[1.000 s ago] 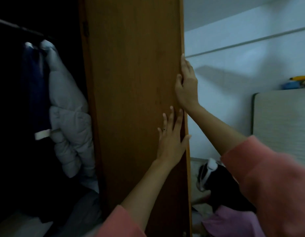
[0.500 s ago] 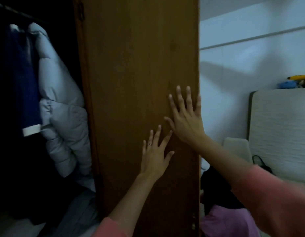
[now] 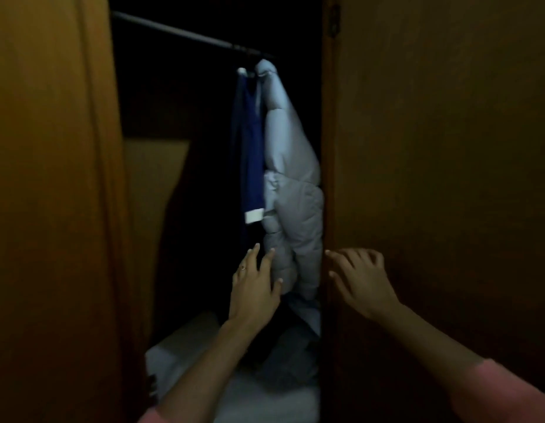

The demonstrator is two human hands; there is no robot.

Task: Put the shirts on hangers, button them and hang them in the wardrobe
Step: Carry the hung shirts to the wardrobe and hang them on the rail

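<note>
1. Left hand [image 3: 255,290]: fingers spread and nearly straight, grasping nothing; reached into the gap of the wardrobe, fingertips at or just beside the lower part of the grey padded jacket [image 3: 291,190]. Actual contact could not be told. A ring showed on one finger.
2. Right hand [image 3: 361,280]: fingers loosely bent, laid against the near face of the right door [image 3: 433,178] at its left edge; released, gripping nothing.
3. Sleeves: pink, pushed up both forearms, seen at the near bottom edge.
4. Wardrobe interior: dark; a rail [image 3: 186,33] ran across the top. A dark blue shirt [image 3: 250,154] with a white cuff hung from it, just left of and touching the grey padded jacket. Its hanger was barely visible; buttons could not be made out.
5. Left door [image 3: 51,178]: wooden, framing the opening on the left.
6. Wardrobe floor: pale folded fabric [image 3: 265,398] under dark heaped clothing, detail lost in shadow.
7. Difference from half a second earlier: both hands had lain flat on the right door's face; the left hand had since moved off it into the opening, the right had shifted to the door's left edge, and the view had swung left so the room wall was gone.
</note>
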